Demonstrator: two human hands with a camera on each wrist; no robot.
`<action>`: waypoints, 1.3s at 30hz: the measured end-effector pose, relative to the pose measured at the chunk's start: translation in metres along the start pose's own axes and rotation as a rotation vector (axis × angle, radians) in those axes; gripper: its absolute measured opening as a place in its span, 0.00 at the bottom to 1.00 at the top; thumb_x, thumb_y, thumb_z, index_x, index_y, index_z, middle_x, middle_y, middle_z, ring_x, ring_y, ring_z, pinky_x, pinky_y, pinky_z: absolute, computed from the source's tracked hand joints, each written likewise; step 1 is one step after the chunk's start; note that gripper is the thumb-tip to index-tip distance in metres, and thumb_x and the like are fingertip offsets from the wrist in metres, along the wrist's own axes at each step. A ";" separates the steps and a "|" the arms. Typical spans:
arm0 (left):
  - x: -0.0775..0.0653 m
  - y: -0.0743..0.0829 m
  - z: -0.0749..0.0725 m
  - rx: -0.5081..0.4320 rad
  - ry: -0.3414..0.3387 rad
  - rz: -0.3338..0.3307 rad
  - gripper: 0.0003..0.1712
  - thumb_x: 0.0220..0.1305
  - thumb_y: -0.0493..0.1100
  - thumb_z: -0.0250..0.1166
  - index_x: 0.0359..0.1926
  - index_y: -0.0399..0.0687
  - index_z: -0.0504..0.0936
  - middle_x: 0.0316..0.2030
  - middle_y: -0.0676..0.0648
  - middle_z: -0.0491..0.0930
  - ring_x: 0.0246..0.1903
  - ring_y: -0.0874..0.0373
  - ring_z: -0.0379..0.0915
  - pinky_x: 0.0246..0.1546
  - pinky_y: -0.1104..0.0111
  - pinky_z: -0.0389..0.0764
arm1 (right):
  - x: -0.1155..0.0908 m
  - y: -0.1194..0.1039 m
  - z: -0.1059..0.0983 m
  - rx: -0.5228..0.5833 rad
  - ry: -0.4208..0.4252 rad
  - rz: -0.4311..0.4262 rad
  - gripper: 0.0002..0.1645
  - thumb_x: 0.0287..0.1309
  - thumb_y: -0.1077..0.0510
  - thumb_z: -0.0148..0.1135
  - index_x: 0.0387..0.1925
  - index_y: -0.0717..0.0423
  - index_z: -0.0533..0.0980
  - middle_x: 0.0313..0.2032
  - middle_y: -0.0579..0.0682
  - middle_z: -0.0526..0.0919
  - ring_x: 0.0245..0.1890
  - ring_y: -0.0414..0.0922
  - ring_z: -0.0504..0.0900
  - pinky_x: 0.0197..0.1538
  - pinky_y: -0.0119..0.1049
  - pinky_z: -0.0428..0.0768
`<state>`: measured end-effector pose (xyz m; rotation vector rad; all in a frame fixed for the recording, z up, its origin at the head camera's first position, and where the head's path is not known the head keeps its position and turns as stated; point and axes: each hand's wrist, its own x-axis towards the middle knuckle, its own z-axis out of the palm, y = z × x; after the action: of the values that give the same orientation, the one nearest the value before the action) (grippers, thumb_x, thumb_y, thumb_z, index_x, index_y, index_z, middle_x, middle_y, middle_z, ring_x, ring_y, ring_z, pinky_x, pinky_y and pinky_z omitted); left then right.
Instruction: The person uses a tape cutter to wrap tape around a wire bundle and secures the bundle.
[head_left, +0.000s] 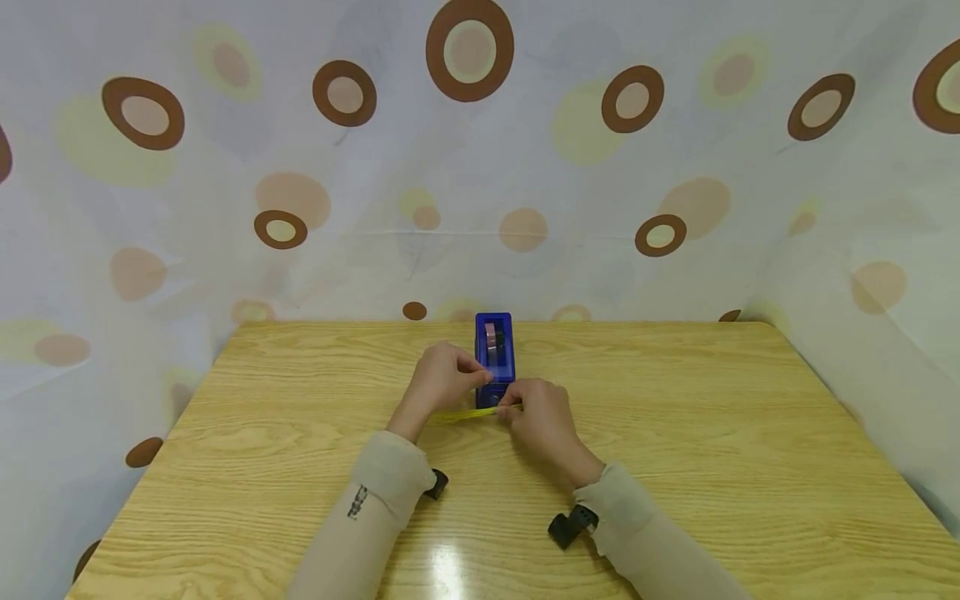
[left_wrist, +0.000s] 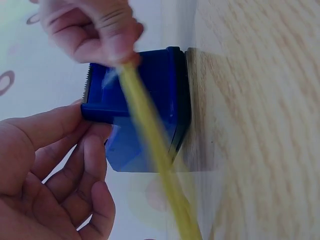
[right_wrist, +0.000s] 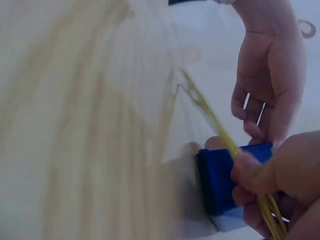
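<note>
A blue tape dispenser (head_left: 495, 325) with a roll of tape (head_left: 491, 340) in it stands at the back of the table. My left hand (head_left: 442, 379) pinches with thumb and finger right at its toothed cutter (left_wrist: 86, 85), on the end of the tape, which barely shows. In the left wrist view the other left fingers (left_wrist: 97, 155) are bent below the dispenser's edge. My right hand (head_left: 542, 414), in front of the dispenser, pinches a thin bundle of yellow strands (head_left: 468, 414). The bundle stretches left past the dispenser's front and passes under it in the right wrist view.
The wooden table (head_left: 675, 433) reaches out on both sides of the hands. A pale curtain (head_left: 480, 150) with round brown and yellow patterns hangs behind it. Black straps sit on both wrists, one with a camera (head_left: 566, 527).
</note>
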<state>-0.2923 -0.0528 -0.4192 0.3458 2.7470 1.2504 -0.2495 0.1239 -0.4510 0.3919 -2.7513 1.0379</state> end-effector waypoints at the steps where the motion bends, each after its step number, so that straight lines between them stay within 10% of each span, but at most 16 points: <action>1: 0.000 0.000 0.000 0.002 0.001 -0.006 0.07 0.62 0.47 0.72 0.28 0.52 0.91 0.28 0.56 0.84 0.30 0.60 0.77 0.32 0.66 0.78 | 0.000 0.001 0.000 0.007 -0.016 0.000 0.12 0.53 0.63 0.74 0.19 0.50 0.83 0.21 0.39 0.81 0.26 0.39 0.78 0.35 0.40 0.77; 31: -0.025 0.004 -0.012 0.013 0.069 0.046 0.08 0.64 0.49 0.70 0.34 0.52 0.91 0.39 0.52 0.86 0.40 0.57 0.81 0.41 0.59 0.81 | -0.001 -0.014 -0.018 0.104 -0.137 0.062 0.06 0.59 0.61 0.70 0.27 0.54 0.86 0.28 0.42 0.84 0.33 0.41 0.80 0.39 0.41 0.79; 39: -0.036 0.008 -0.016 0.007 0.021 0.085 0.11 0.69 0.45 0.65 0.36 0.46 0.91 0.33 0.52 0.86 0.28 0.59 0.75 0.30 0.65 0.76 | -0.003 -0.024 -0.022 0.131 -0.134 0.068 0.04 0.59 0.61 0.69 0.30 0.55 0.86 0.30 0.44 0.86 0.33 0.41 0.81 0.39 0.40 0.80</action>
<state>-0.2594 -0.0677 -0.4027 0.4579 2.7821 1.2711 -0.2374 0.1219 -0.4202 0.4023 -2.8403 1.2579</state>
